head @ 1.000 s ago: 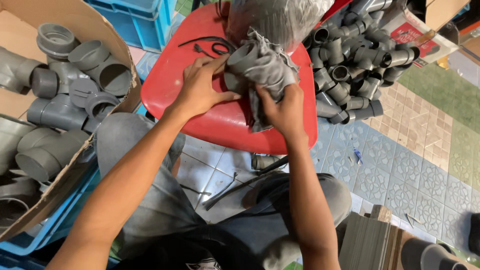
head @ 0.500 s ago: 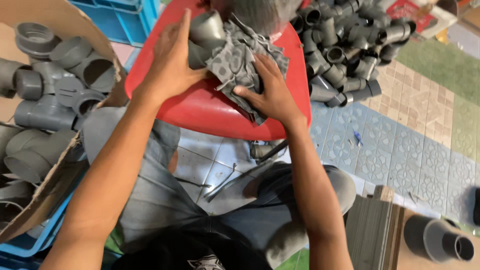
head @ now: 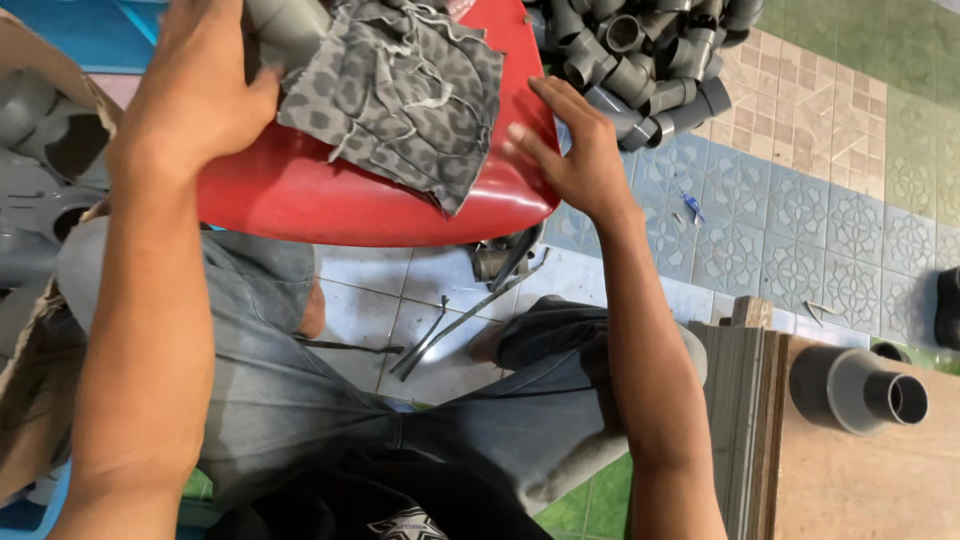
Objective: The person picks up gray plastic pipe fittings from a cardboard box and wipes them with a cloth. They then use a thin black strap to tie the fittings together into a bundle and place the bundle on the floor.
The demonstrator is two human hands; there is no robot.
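Grey pipe fitting point(head: 285, 25) gripped by left hand point(head: 195, 85) — right hand point(head: 580, 155) open | cardboard box point(head: 45, 330): fittings

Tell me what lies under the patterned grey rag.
The patterned grey rag is spread over the red stool seat. A grey pipe fitting, gripped by the left hand, pokes out at its upper left edge. Anything else beneath is covered.

Below my grip the floor point(head: 790, 250) was patterned blue tile, turning to plain white tile point(head: 400, 310) nearer my knees. Right of it lay tan point(head: 800, 90) and green tiles point(head: 910, 130). A wooden board point(head: 860, 480) sat far below-right. Light was even.
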